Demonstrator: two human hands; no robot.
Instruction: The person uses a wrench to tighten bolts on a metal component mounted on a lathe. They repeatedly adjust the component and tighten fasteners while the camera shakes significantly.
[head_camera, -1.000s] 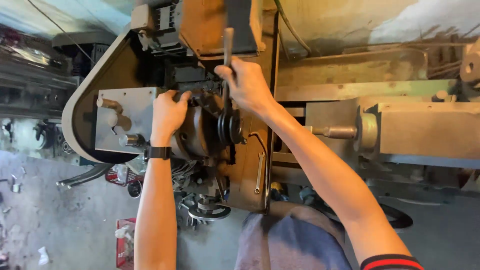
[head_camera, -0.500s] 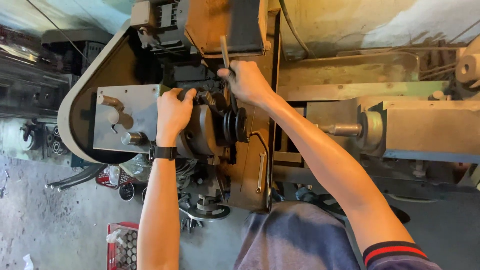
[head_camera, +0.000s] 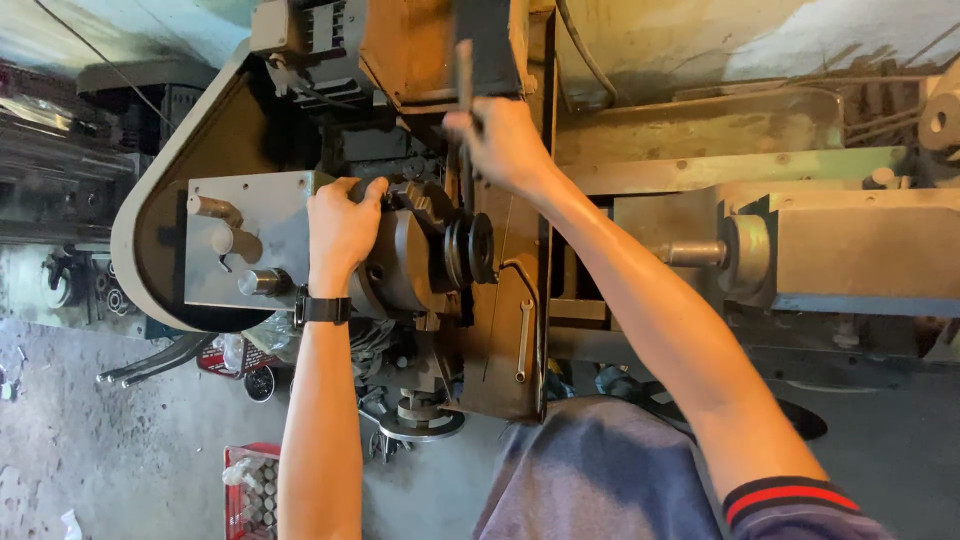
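2 hands on 1 lathe | left hand (head_camera: 342, 222) wrapped over the grey chuck (head_camera: 395, 262), left of centre | right hand (head_camera: 505, 145) gripped around 1 upright metal bar (head_camera: 464, 65) just beyond | 1 tailstock (head_camera: 860, 250) right, well apart

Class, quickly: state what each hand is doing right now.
Left hand: closed on the lathe chuck.
Right hand: closed around the chuck key handle.

Machine workshop: lathe (head_camera: 420, 250), tailstock (head_camera: 800, 255), grimy concrete floor (head_camera: 110, 440).
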